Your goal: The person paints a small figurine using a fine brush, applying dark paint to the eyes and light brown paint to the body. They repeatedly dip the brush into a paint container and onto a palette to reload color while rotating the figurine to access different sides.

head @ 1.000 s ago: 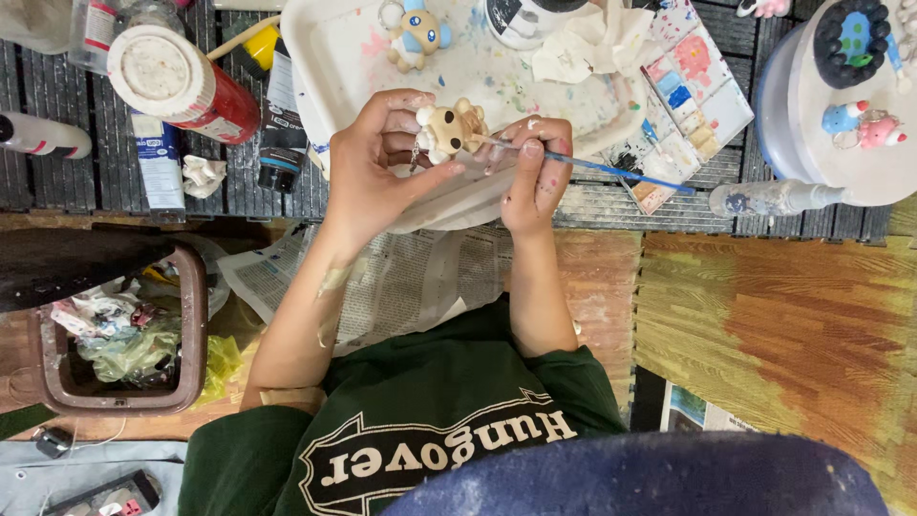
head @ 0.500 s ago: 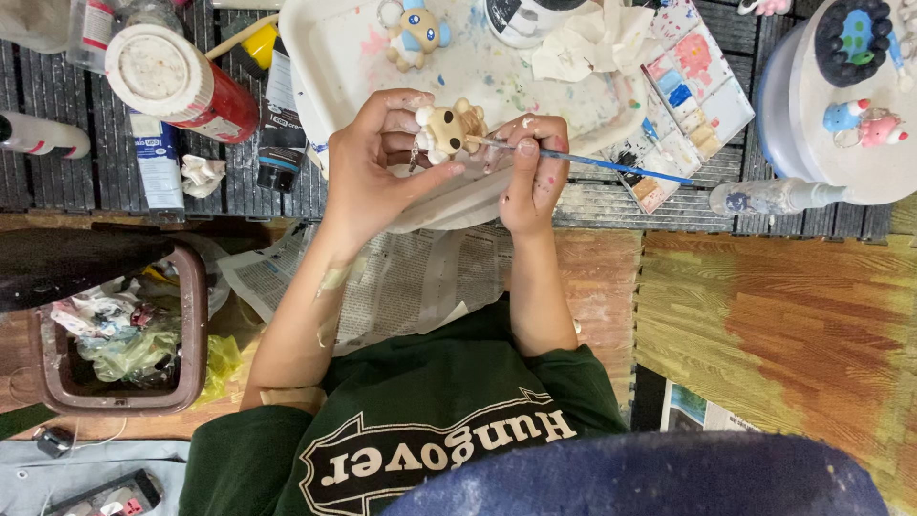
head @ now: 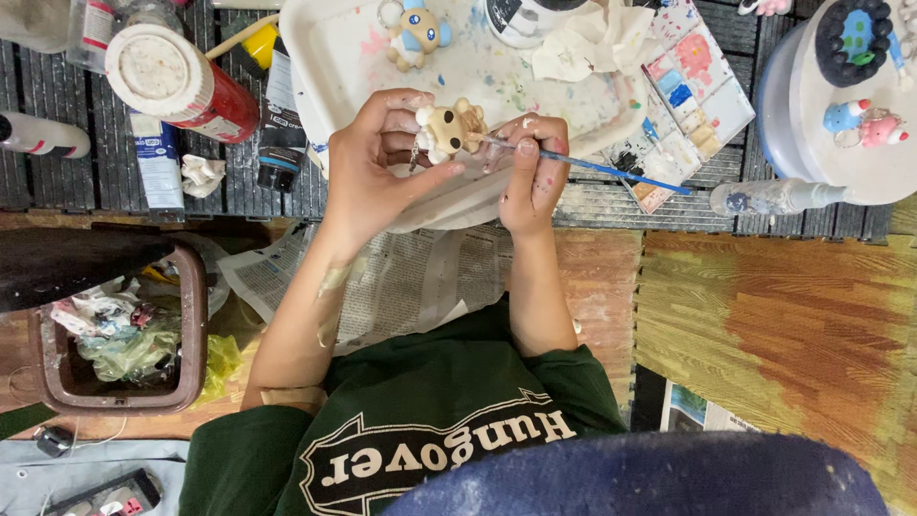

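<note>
My left hand is closed around a small tan animal figurine and holds it over the near rim of a paint-spattered white tray. My right hand pinches a thin brush with a blue handle. The brush tip touches the figurine's right side. Both hands are smeared with pale paint. A second figurine, tan and blue, lies on the tray beyond my hands.
A paint palette and crumpled tissue sit right of the tray. At far right are a clear bottle and a round white stand with small figurines. A red can, paint tubes and a brown bin are on the left; newspaper covers my lap.
My hands and the figurine stay in nearly the same place. The brush shifts only slightly against the figurine.
</note>
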